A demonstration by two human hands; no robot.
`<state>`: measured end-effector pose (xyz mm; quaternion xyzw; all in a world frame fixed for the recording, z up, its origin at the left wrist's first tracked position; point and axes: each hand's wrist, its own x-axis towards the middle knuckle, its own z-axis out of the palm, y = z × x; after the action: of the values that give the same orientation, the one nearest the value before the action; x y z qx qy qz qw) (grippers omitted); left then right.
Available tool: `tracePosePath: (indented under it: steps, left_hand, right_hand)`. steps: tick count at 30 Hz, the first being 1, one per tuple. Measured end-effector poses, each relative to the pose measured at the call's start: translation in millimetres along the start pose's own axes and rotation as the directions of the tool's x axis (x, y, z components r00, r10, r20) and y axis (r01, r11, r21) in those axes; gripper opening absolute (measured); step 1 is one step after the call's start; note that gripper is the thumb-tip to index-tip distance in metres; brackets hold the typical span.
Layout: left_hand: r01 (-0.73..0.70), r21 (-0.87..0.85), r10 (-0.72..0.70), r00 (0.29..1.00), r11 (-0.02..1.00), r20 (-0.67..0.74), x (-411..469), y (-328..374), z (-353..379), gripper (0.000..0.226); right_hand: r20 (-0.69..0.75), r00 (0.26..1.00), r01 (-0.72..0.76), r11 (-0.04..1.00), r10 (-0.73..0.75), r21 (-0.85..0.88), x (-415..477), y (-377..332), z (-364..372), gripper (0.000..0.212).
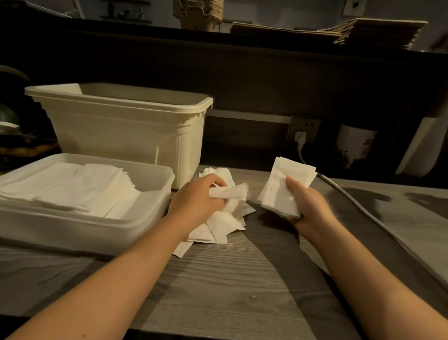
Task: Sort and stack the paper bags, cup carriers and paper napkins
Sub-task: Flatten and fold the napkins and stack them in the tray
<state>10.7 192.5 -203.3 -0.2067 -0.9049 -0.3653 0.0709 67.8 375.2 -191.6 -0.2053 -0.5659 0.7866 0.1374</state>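
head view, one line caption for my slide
Left hand grips a napkin over the loose pile; right hand holds a neat stack.

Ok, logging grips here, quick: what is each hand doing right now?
Left hand: pinching one folded paper napkin above the loose napkin pile.
Right hand: holding a small stack of napkins.

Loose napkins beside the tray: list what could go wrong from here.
1. The left hand pinches a crumpled napkin above the loose pile; neighbouring sheets may drag along and scatter.
2. The napkin stack in the right hand is fanned unevenly; sheets could slip out.
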Motion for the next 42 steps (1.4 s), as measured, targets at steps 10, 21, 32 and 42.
tracePosePath:
  steps: [10,21,32,42]
  left_hand:
    - [0.069,-0.432,-0.085,0.996,0.899,-0.017,-3,13,-6,0.031]
    - [-0.170,-0.538,-0.036,0.935,0.826,-0.352,-6,25,-12,0.025]
    - [-0.221,-0.563,0.144,0.973,0.796,-0.178,-14,31,-3,0.054]
    - [-0.283,-0.280,0.290,0.957,0.917,-0.019,-16,29,8,0.035]
  right_hand:
    - [0.027,0.999,-0.036,0.999,0.037,-0.024,-2,2,3,0.028]
    - [0.057,0.998,0.034,0.996,-0.039,0.080,-9,-2,4,0.018]
    - [0.229,0.970,-0.088,0.996,0.083,0.012,-21,9,23,0.012]
    - [0.395,0.914,-0.123,0.991,0.093,0.050,-22,11,24,0.026]
